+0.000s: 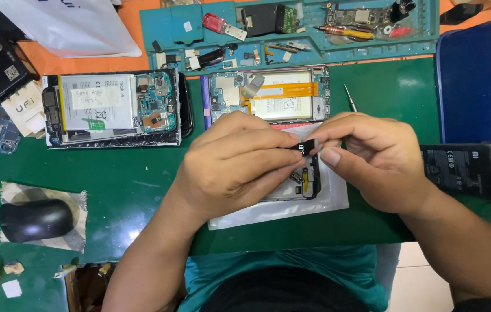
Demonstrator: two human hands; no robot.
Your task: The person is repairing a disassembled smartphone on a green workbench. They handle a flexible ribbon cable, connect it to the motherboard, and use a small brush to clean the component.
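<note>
Both of your hands meet over the middle of the green mat [141, 185], pinching one small black part [305, 147] between them. Your left hand [236, 164] curls narrow, thumb and forefinger closed on the part's left end; your right hand [367, 159] does the same from the other side, thumb tip pressed under it. Held that way — gripped at both ends and lifted clear of the bench — the part sits where you can look straight down on it, and neither hand blocks the printed face.

Directly below lies a phone frame [306, 185] on a white plastic bag [274, 211], which gives the frame a clean bed and makes any loose bits easy to spot. What else your hands hide of the frame I cannot tell.

Just beyond your knuckles an opened phone [268, 95] shows its battery and an orange ribbon cable [291, 89], laid face-down and near enough to reach. A thin screwdriver [350, 98] lies beside it, handle away from you. A second opened phone [112, 107] rests to the left, well apart from the work.

Farther back, a teal tray [199, 29] holds small boards and tools — sorted out of the way. A black mouse [34, 219] sits on a scrap of cloth at the left edge, and a dark battery [465, 170] lies past your right wrist.
</note>
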